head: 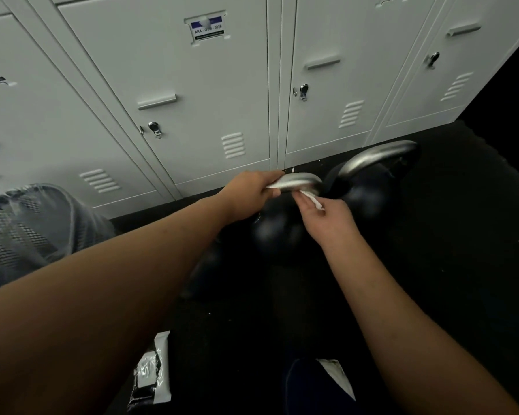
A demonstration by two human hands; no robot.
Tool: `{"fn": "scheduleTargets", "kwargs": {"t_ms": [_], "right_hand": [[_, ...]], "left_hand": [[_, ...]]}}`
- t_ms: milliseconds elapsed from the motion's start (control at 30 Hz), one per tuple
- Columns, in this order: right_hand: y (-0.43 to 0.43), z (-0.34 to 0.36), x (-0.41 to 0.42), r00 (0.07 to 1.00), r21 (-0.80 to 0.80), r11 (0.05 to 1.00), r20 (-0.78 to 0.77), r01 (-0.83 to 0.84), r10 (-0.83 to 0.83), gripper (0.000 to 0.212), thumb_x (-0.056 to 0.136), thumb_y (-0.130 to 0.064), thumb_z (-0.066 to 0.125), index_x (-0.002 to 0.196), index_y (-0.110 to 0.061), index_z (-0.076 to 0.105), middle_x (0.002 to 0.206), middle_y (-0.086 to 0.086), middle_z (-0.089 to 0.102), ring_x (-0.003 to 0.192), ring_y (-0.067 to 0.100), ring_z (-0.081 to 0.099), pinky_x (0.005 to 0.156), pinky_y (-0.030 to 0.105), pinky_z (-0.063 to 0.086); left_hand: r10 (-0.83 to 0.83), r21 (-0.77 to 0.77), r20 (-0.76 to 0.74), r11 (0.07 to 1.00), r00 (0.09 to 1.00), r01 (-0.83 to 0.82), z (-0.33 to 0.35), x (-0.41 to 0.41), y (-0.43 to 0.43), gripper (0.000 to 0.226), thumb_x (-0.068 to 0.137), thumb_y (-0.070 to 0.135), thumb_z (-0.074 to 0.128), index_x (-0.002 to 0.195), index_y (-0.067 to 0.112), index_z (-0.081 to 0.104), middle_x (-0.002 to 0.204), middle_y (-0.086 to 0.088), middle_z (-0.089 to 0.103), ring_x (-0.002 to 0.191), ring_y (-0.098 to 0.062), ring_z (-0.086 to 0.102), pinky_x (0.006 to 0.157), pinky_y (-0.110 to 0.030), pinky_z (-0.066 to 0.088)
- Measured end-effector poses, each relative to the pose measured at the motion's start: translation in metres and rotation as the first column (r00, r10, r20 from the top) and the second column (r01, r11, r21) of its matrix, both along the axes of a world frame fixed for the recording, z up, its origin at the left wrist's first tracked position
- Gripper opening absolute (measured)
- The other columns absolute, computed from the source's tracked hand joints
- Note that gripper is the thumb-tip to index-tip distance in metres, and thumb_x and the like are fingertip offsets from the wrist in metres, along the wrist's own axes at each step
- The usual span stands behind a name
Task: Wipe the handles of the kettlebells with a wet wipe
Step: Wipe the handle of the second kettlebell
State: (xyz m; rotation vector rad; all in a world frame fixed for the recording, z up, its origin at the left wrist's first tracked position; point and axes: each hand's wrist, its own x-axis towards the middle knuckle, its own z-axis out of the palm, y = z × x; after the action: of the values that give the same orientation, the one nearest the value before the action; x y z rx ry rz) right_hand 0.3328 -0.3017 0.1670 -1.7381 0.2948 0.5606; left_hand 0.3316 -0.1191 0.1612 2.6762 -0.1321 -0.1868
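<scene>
Peering down, could barely separate the black body of the near kettlebell (279, 232) from the dark floor (462, 235); likewise the far kettlebell (369, 190) just beside it, at the foot of the grey lockers (192, 85). Made out only the steel handles clearly. Lost part of the wet-wipe packet (153, 375) behind the left forearm, and part of the mesh bin (27, 229) at the left edge. Reached forward with both arms. Curled the left hand (252, 193) round the left end of the near handle (300, 181). Pinched the white wet wipe (313, 202) in the right hand (324, 218), fingers raised, against the handle's underside at its right end.
</scene>
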Motion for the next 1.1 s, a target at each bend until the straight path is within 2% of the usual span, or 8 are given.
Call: {"fn": "scheduleTargets", "kwargs": {"t_ms": [133,200,333,700,833,933,1000,1100], "right_hand": [[0.039,-0.012,0.005,0.879,0.603,0.647,-0.4,0.466,-0.26,0.032,0.099,0.005,0.036,0.124,0.007,0.056,0.117,0.021,0.061,0.122,0.034,0.056,0.103,0.035,0.047],[0.049,-0.013,0.001,0.792,0.671,0.43,-0.564,0.605,-0.234,0.042,0.096,0.011,0.029,0.132,0.004,0.05,0.129,0.024,0.056,0.128,0.038,0.05,0.108,0.048,0.042],[0.026,-0.026,0.021,0.72,0.677,0.245,-0.652,0.694,-0.238,0.043,0.098,0.008,0.03,0.139,0.009,0.042,0.143,0.029,0.044,0.133,0.045,0.042,0.109,0.054,0.039],[0.023,-0.021,0.015,0.714,0.623,0.351,-0.635,0.699,-0.294,0.045,0.095,0.012,0.026,0.138,0.012,0.04,0.142,0.032,0.044,0.133,0.047,0.041,0.109,0.054,0.039],[0.046,-0.01,-0.013,0.77,0.654,0.411,-0.58,0.635,-0.266,0.045,0.091,0.015,0.024,0.125,0.006,0.052,0.114,0.026,0.061,0.128,0.043,0.049,0.107,0.049,0.042],[0.031,-0.011,0.004,0.732,0.619,0.4,-0.629,0.676,-0.262,0.034,0.098,-0.002,0.044,0.13,0.002,0.054,0.131,0.023,0.058,0.125,0.037,0.053,0.106,0.044,0.044],[0.018,-0.02,0.018,0.768,0.503,0.589,-0.51,0.632,-0.389,0.039,0.098,-0.022,0.057,0.131,-0.001,0.057,0.132,0.018,0.06,0.123,0.031,0.056,0.107,0.04,0.044],[0.022,-0.011,0.016,0.715,0.648,0.305,-0.649,0.698,-0.259,0.04,0.099,0.004,0.033,0.137,0.009,0.044,0.145,0.027,0.043,0.136,0.041,0.04,0.114,0.048,0.034]], "left_hand": [[-0.007,-0.005,-0.011,1.0,1.0,0.006,0.004,0.001,0.001,0.045,0.096,0.028,0.054,0.14,0.023,0.047,0.13,-0.006,0.062,0.119,-0.028,0.056,0.098,-0.036,0.043],[-0.002,0.008,-0.009,1.0,1.0,0.002,0.006,0.0,0.001,0.044,0.096,0.027,0.053,0.14,0.024,0.048,0.129,-0.005,0.062,0.118,-0.028,0.057,0.098,-0.036,0.044],[-0.019,0.005,-0.01,1.0,1.0,0.019,0.007,-0.002,-0.001,0.039,0.096,0.027,0.054,0.135,0.023,0.052,0.123,-0.006,0.065,0.112,-0.03,0.059,0.093,-0.036,0.045],[-0.018,-0.02,0.0,1.0,1.0,0.018,0.011,-0.003,-0.002,0.039,0.096,0.026,0.054,0.135,0.023,0.052,0.123,-0.005,0.065,0.113,-0.027,0.059,0.095,-0.034,0.045],[0.008,-0.02,-0.015,1.0,1.0,-0.008,0.01,-0.003,-0.001,0.046,0.096,0.026,0.054,0.142,0.028,0.046,0.13,-0.001,0.062,0.12,-0.022,0.057,0.099,-0.03,0.041],[0.006,0.005,-0.012,1.0,1.0,-0.006,0.01,-0.003,-0.002,0.046,0.096,0.027,0.054,0.142,0.029,0.046,0.13,-0.002,0.062,0.119,-0.024,0.057,0.097,-0.029,0.041],[-0.002,0.006,-0.009,1.0,1.0,0.002,0.011,-0.003,-0.002,0.045,0.096,0.027,0.054,0.141,0.029,0.046,0.126,-0.003,0.064,0.115,-0.025,0.058,0.094,-0.029,0.041],[0.01,0.006,-0.013,1.0,1.0,-0.01,0.011,-0.004,-0.002,0.047,0.097,0.027,0.054,0.142,0.029,0.045,0.129,-0.003,0.063,0.117,-0.025,0.057,0.096,-0.029,0.04]]}}
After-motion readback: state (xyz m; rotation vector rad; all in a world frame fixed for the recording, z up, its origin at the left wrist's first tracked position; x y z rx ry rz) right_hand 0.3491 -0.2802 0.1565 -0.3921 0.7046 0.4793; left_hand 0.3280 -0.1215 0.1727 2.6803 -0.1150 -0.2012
